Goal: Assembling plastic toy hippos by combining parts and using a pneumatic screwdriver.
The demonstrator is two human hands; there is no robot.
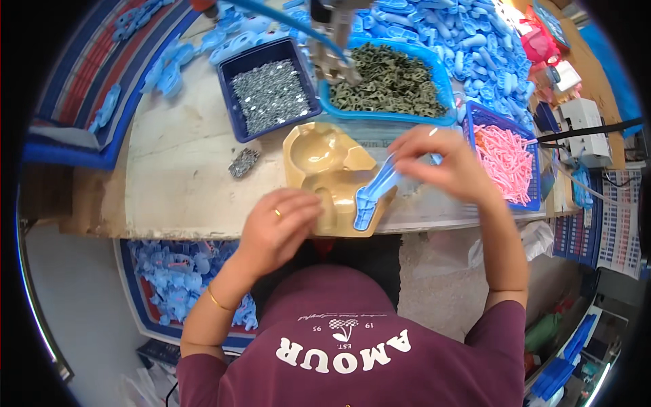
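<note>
Blue part (370, 198) — over tan mould (336, 182), upper end clamped in right hand (437, 163) grip. Left hand (279, 218) — at mould's left edge, fingers curled; grip state cannot be told. Desk (180, 180) — also bears dark tub (281, 127) of metal bits.

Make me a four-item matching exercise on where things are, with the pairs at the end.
1. loose silver metal bits
2. pink plastic strips
3. dark olive parts
4. long light-blue plastic part

A. blue basket
B. tan molded fixture, near the right hand
C. navy tray
D. bright-blue tub

Pairs: 1-C, 2-A, 3-D, 4-B
</note>
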